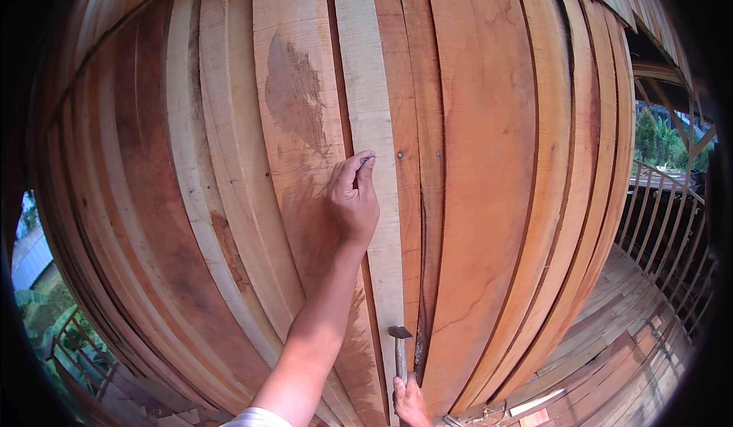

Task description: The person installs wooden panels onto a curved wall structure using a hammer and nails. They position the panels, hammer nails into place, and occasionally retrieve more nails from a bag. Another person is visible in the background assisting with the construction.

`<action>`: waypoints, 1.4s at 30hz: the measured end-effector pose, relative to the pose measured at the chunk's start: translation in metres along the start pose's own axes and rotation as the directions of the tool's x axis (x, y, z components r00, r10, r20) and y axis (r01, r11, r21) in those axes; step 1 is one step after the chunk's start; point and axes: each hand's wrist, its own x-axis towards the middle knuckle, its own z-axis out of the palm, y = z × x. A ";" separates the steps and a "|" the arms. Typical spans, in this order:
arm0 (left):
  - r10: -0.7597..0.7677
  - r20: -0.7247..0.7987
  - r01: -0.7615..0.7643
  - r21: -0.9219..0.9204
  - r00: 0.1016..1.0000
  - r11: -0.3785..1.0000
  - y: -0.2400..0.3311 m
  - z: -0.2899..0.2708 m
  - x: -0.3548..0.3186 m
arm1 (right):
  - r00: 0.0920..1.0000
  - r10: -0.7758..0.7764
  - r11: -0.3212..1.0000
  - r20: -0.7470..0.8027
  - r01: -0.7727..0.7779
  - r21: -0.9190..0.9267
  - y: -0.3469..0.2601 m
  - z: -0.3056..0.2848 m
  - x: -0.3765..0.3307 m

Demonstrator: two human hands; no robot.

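Note:
My left hand (354, 198) is raised against the upright plank wall, thumb and fingertips pinched on a small nail (367, 157). The nail meets a narrow pale board (387, 244) near its left part; most of it is hidden by the fingers. Lower down, my right hand (411, 401) is wrapped round the handle of a hammer (399, 332). The hammer's dark head points up, in front of the lower part of the pale board and well below my left hand. Dark nail heads (400, 155) show in the reddish board just right of the pale one.
Upright boards of mixed width and colour make up the wall (481, 160). At the right lie a plank floor (611, 335) and a slatted railing (664, 213). Wood scraps (534, 415) lie at the wall's foot. Green plants (61, 312) show at the left beyond another railing.

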 end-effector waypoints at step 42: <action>0.246 -0.040 -0.239 0.128 0.968 0.962 -0.002 0.006 -0.002 | 0.271 -0.961 0.257 -0.061 0.787 -0.561 -0.214 -0.157 0.125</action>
